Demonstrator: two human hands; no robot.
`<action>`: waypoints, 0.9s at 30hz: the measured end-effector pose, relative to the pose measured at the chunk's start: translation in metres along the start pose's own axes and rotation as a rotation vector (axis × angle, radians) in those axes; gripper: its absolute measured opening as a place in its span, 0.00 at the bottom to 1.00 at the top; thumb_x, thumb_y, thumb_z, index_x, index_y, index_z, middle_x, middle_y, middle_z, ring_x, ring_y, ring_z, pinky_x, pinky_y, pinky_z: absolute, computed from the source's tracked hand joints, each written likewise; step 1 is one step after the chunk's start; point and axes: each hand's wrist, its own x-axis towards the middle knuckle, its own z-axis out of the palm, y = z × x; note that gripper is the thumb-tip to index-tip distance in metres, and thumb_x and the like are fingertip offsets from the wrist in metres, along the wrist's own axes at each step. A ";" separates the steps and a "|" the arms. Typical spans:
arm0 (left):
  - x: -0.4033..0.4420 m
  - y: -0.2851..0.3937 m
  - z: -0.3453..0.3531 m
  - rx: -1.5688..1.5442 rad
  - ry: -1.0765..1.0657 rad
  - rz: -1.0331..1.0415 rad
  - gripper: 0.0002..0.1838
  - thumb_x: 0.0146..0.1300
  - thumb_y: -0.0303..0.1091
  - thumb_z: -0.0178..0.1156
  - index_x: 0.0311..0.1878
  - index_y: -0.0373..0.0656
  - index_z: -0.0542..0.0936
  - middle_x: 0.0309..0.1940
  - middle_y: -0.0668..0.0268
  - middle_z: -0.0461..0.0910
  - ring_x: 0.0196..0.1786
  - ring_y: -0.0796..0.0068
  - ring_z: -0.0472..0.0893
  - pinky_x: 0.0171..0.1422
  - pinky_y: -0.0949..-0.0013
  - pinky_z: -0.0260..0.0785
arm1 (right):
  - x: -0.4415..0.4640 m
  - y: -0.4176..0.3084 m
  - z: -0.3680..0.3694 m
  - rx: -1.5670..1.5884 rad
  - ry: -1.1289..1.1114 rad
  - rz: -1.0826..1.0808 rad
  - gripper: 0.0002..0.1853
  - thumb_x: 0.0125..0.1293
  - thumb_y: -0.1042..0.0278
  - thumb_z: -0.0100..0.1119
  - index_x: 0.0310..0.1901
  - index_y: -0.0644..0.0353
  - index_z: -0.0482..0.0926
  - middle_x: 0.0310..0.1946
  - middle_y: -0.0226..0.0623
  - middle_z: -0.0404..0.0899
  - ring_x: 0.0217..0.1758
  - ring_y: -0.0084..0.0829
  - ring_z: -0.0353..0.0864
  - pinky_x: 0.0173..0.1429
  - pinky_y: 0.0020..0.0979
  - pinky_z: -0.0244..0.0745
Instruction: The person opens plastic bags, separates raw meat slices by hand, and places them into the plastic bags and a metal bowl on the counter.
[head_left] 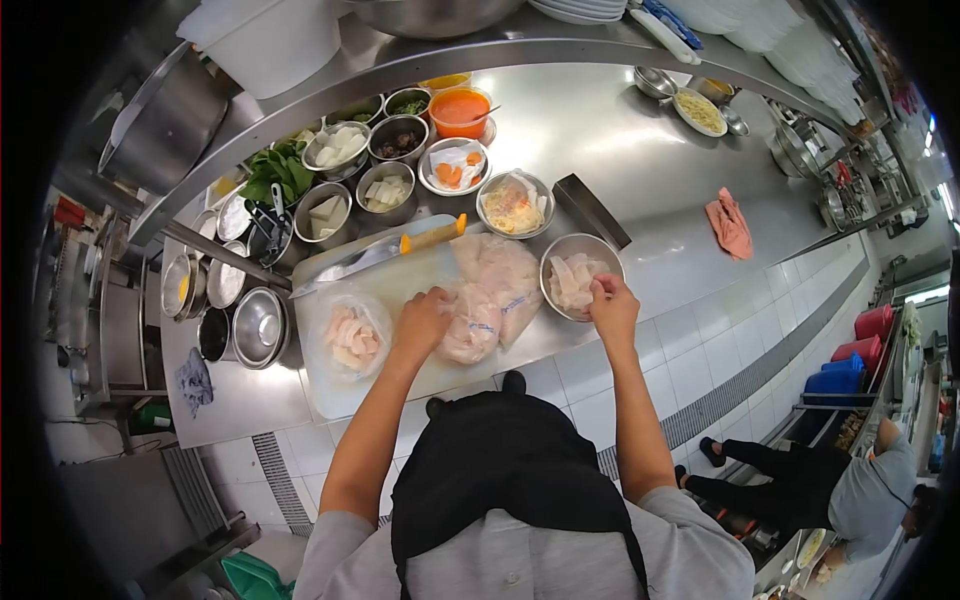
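Observation:
My right hand is at the right rim of a steel bowl that holds pale sliced pieces, its fingers pinched together; what they hold is too small to tell. My left hand has its fingers closed at the edge of a clear plastic bag of pale pieces. Another bag with pale meat lies beside it. To the left, an open bag of pink-white slices rests on the cutting board. A knife with a yellow handle lies across the board's far side.
Steel containers of ingredients and an orange tub stand behind the board. A dark rectangular block and a pink cloth lie to the right. A shelf crosses above. Another person works at lower right.

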 end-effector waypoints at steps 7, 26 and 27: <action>-0.004 0.003 -0.023 -0.297 -0.041 -0.151 0.21 0.52 0.27 0.64 0.52 0.43 0.78 0.41 0.50 0.82 0.46 0.50 0.82 0.55 0.54 0.73 | -0.026 -0.006 0.030 0.002 -0.274 -0.124 0.08 0.68 0.71 0.58 0.45 0.62 0.82 0.31 0.38 0.84 0.22 0.26 0.83 0.28 0.27 0.76; -0.036 0.007 -0.066 -1.257 -0.181 -0.064 0.29 0.61 0.15 0.52 0.67 0.38 0.69 0.61 0.60 0.72 0.47 0.75 0.80 0.56 0.72 0.72 | -0.079 -0.071 0.130 0.352 -0.863 -0.107 0.22 0.64 0.77 0.59 0.60 0.62 0.72 0.42 0.43 0.82 0.42 0.31 0.85 0.45 0.31 0.80; -0.038 0.009 -0.065 -1.258 -0.174 -0.064 0.29 0.61 0.15 0.52 0.67 0.38 0.69 0.61 0.60 0.72 0.47 0.75 0.80 0.56 0.72 0.72 | -0.078 -0.073 0.133 0.480 -0.927 0.083 0.21 0.65 0.78 0.59 0.60 0.62 0.72 0.42 0.40 0.82 0.42 0.27 0.84 0.45 0.29 0.80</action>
